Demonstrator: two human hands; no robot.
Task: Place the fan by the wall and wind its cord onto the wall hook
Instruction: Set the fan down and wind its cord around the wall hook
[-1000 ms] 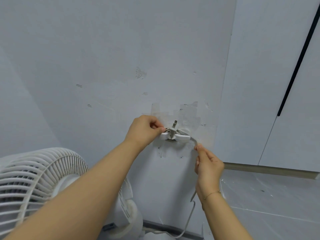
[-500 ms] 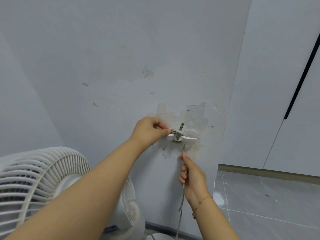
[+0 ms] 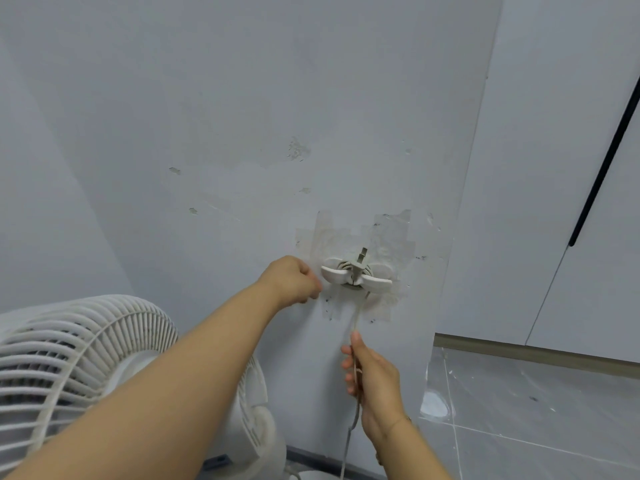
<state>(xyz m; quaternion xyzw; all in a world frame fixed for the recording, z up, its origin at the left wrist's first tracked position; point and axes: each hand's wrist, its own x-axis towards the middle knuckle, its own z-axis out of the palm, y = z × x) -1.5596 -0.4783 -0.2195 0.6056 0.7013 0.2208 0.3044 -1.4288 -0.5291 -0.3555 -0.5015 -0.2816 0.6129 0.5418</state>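
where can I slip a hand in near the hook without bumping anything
Bare wall above the hook and its upturned plug, and right toward the cabinet door. Crowded left, where the left hand sits, and below, where the right hand holds the cord.

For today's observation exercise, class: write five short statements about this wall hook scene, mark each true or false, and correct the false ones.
1. The right hand pinches the thin white fan cord below the white two-winged plastic wall hook. True.
2. The left hand grips the hook's wing. False: it is a closed fist just left of the hook.
3. The plug sticks up from the hook. True.
4. The white round-grilled fan is at the right. False: lower left.
5. The cord hangs slack. False: it runs straight.
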